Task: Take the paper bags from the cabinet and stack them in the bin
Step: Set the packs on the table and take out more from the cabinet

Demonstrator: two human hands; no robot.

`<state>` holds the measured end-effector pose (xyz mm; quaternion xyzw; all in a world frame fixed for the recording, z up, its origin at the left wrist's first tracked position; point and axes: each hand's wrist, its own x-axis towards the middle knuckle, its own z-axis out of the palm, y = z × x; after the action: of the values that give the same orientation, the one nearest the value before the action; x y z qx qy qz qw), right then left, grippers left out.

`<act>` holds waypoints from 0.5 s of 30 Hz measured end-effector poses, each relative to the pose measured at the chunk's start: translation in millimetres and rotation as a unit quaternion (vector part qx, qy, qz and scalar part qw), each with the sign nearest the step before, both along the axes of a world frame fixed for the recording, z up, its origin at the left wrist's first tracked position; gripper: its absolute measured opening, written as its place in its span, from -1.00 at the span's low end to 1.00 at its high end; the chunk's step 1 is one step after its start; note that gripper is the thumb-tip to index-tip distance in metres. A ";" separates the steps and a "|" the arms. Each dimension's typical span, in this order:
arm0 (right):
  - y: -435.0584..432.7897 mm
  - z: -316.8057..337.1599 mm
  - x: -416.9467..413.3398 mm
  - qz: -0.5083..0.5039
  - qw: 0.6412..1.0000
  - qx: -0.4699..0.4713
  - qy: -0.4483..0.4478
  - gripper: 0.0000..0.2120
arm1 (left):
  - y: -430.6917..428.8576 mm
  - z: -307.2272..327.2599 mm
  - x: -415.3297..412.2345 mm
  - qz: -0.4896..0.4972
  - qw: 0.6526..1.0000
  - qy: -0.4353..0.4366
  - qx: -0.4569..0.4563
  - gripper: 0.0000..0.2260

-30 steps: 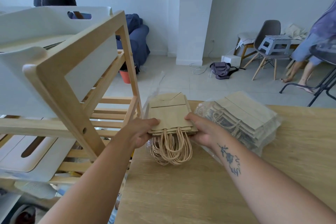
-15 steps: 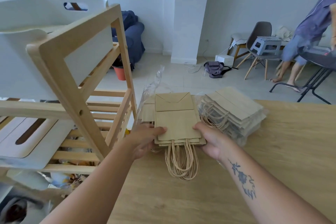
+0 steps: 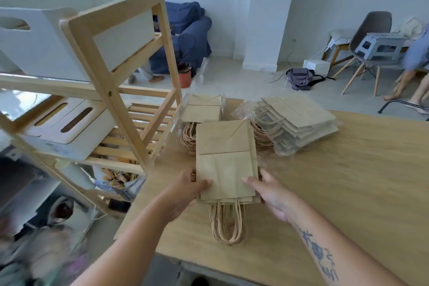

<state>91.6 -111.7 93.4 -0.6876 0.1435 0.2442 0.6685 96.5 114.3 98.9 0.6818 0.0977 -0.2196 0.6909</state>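
Head view: left hand (image 3: 185, 189) and right hand (image 3: 270, 190) pinch a flat stack of brown paper bags (image 3: 226, 161), thumbs on top, above the light wooden table (image 3: 348, 169), twisted handles toward the person.

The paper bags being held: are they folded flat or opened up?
Folded flat. The paper bags form a thin stack with bottom flaps creased down.
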 end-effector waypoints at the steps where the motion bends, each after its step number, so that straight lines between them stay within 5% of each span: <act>1: -3.2 1.7 -6.1 0.017 1.000 -0.004 -0.022 -0.49 | 0.6 1.7 -7.4 0.005 0.999 -0.024 0.030 -0.67; 8: -7.2 37.9 -12.9 0.035 0.967 -0.059 -0.246 -0.67 | 6.1 35.1 -27.4 0.035 0.957 -0.233 0.172 -0.68; 10: -6.4 47.2 -9.3 0.060 0.941 -0.084 -0.323 -0.71 | 11.6 38.6 -25.3 0.024 0.928 -0.276 0.250 -0.74; 15: -0.3 21.5 -14.7 0.096 0.869 -0.252 -0.415 -0.72 | 18.2 31.0 -32.8 0.021 0.899 -0.345 0.268 -0.93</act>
<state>76.9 -112.0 114.9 -0.8811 -0.1571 -0.0449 0.4438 63.7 132.5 129.9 0.8718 -0.0771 0.0785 0.4773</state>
